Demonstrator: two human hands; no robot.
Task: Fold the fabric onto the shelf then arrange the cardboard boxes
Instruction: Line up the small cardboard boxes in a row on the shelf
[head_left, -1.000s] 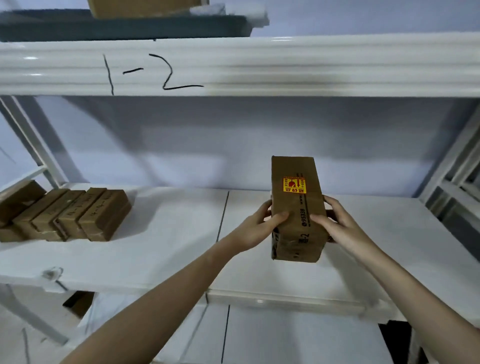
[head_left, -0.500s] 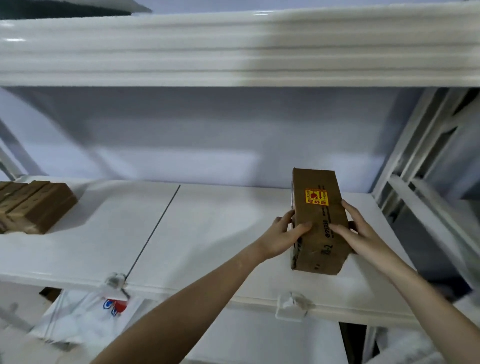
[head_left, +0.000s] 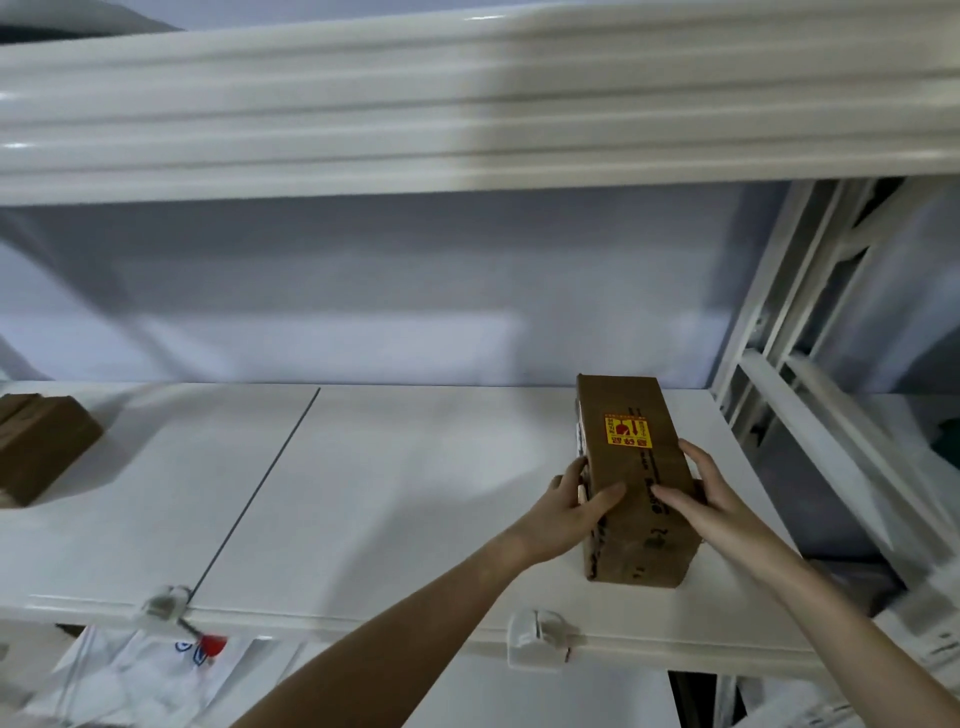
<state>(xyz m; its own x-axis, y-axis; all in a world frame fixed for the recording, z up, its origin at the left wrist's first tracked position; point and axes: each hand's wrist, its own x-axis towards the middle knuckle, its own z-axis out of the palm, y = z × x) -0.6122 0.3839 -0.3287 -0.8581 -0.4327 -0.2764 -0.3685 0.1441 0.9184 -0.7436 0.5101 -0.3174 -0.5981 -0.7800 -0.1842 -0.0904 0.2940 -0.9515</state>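
Observation:
A long brown cardboard box (head_left: 631, 467) with a yellow and red sticker on top rests lengthwise on the right part of the white shelf (head_left: 415, 493). My left hand (head_left: 571, 512) grips its left side and my right hand (head_left: 701, 499) grips its right side, thumbs lying on the top. At the far left edge, the end of a row of similar brown boxes (head_left: 44, 447) lies on the same shelf. White fabric or a bag with a red and blue print (head_left: 156, 670) shows below the shelf edge at the lower left.
A thick white beam (head_left: 467, 109) of the upper shelf runs across overhead. White upright posts and braces (head_left: 795, 332) stand just right of the box. Two plastic clips (head_left: 537, 636) sit on the shelf's front lip. A seam (head_left: 260, 493) splits the shelf boards.
The held box has travelled to the right along the shelf, closer to the right upright. My view turned right with it, so the row of boxes slid to the left edge.

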